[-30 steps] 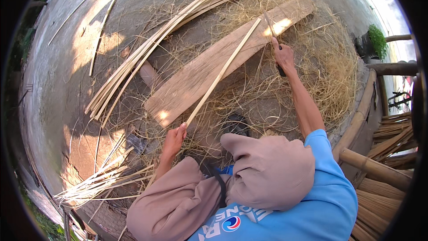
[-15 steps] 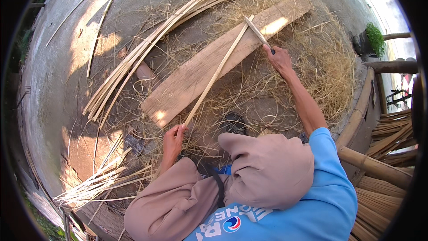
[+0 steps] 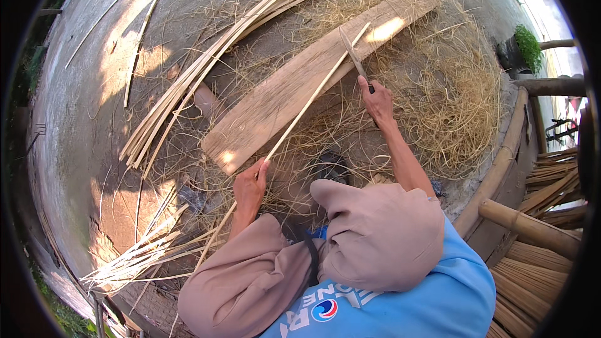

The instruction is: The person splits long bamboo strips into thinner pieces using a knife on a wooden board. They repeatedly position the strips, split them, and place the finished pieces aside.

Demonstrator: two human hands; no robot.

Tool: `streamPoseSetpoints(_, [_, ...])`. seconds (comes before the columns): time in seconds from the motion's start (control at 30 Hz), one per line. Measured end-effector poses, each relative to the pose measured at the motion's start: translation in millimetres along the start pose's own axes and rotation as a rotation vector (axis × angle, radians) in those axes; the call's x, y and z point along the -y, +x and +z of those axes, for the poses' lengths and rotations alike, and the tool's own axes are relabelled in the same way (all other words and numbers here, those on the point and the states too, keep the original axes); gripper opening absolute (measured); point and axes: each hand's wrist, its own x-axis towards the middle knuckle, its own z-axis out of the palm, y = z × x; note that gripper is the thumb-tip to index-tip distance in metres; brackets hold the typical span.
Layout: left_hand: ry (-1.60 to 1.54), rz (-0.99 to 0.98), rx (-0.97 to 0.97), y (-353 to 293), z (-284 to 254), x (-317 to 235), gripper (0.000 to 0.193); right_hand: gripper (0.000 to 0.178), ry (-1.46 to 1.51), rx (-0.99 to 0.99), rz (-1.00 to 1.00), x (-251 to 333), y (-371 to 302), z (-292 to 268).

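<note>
My left hand point(image 3: 250, 184) is closed round a long pale bamboo strip point(image 3: 310, 101). The strip slants away from me to the upper right and lies across a worn wooden plank point(image 3: 269, 97); its other end runs back past my left wrist toward my knee. In my right hand point(image 3: 378, 101) is a knife point(image 3: 354, 56) with a dark handle, my fingers wrapped round it. The blade crosses the strip near its far end, over the plank.
A bundle of long strips point(image 3: 231, 40) curves beyond the plank. Curly shavings point(image 3: 454, 109) are heaped on the right. Shorter strips point(image 3: 147, 253) lie at lower left. Bamboo poles point(image 3: 529, 228) and stacked strips point(image 3: 535, 275) stand at right, with a potted plant point(image 3: 527, 50) farther back.
My right hand and the knife have drawn back toward me and slightly left. My left hand has shifted a little up and right, and the strip's tip now reaches farther past the blade.
</note>
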Motion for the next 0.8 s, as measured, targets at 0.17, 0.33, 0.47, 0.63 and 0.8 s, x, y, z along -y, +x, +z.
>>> streamPoseSetpoints(0.17, [0.034, -0.094, 0.042, 3.9, -8.8, -5.6, 0.033, 0.062, -0.038, 0.272, -0.316, 31.3, -73.9, 34.6])
streamPoseSetpoints(0.33, [-0.01, 0.002, -0.016, -1.5, -1.5, 6.9, 0.034, 0.057, -0.114, 0.17, -0.339, -2.3, -43.1, 17.5])
streamPoseSetpoints(0.47, [-0.002, -0.052, 0.018, 16.9, -8.2, 0.4, 0.034, 0.059, -0.086, 0.174, -0.237, 9.8, -22.1, 15.8])
streamPoseSetpoints(0.63, [-0.004, -0.01, -0.02, 4.1, -10.5, 7.3, 0.033, 0.06, -0.241, 0.313, -0.596, -12.9, -47.8, 16.9])
streamPoseSetpoints(0.8, [0.073, -0.081, 0.028, 2.3, -24.3, -7.6, 0.032, 0.083, -0.293, -0.144, 0.079, -73.8, 133.2, -88.0])
